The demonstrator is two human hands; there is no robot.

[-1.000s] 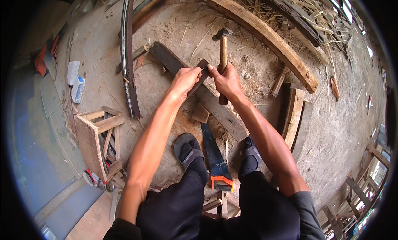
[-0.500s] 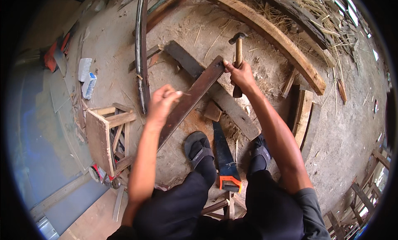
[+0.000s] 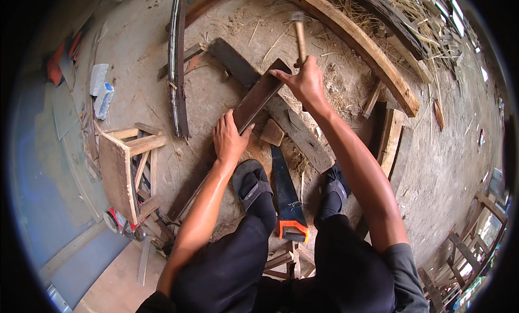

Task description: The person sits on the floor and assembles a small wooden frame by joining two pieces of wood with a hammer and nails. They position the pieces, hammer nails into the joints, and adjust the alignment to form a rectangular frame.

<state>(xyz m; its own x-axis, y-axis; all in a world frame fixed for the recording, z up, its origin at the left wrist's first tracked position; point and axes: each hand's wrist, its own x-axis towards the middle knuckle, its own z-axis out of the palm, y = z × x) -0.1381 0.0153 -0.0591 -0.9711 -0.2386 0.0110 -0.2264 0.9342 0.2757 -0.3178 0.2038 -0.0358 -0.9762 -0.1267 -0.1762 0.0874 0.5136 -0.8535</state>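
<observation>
A dark brown plank slants across the floor, its far end lying over a weathered beam. My left hand grips the plank partway along, fingers on one edge and thumb on the other. In my right hand is a hammer with a wooden handle, its head pointing away from me and slightly blurred. The right thumb stretches out onto the plank's far end. A small wood block sits beside the beam. Between my feet lies a handsaw with an orange and black handle.
To the left stands a small wooden stool-like frame on its side. A long dark timber lies beyond it. Thick curved beams and straw lie at the far right. Short boards rest by my right forearm.
My left hand has gone from a raised pinch above the plank to gripping it. The plank has shifted left and toward me. The hammer has moved away from me, and the right thumb now reaches over the plank.
</observation>
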